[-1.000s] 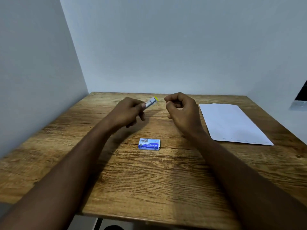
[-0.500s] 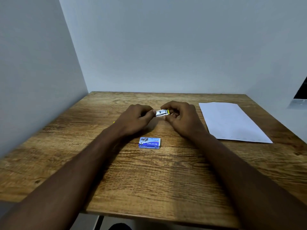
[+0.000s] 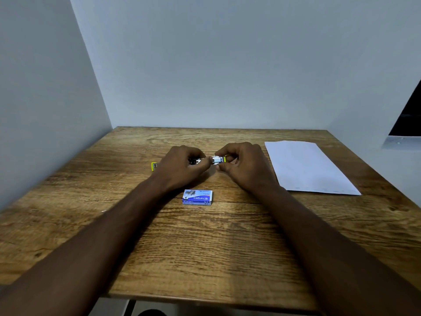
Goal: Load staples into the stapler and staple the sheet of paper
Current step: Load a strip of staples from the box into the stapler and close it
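Observation:
A small metal stapler (image 3: 217,159) with yellow-green trim is held low over the wooden table (image 3: 205,247), between both hands. My left hand (image 3: 182,169) covers one part of it, and a yellow-green end (image 3: 154,166) sticks out to the left of that hand. My right hand (image 3: 245,166) pinches the shiny metal part with fingertips and thumb. A blue staple box (image 3: 197,197) lies shut on the table just in front of the hands. The white sheet of paper (image 3: 307,167) lies flat to the right, apart from my right hand.
Grey walls close in the table on the left and at the back. A dark screen edge (image 3: 407,119) shows at the far right. The table's front edge runs close to me.
My hands have come together and sunk toward the table. The stapler, first held up in my left hand alone, is now gripped by both, and a yellow-green end shows left of my left hand.

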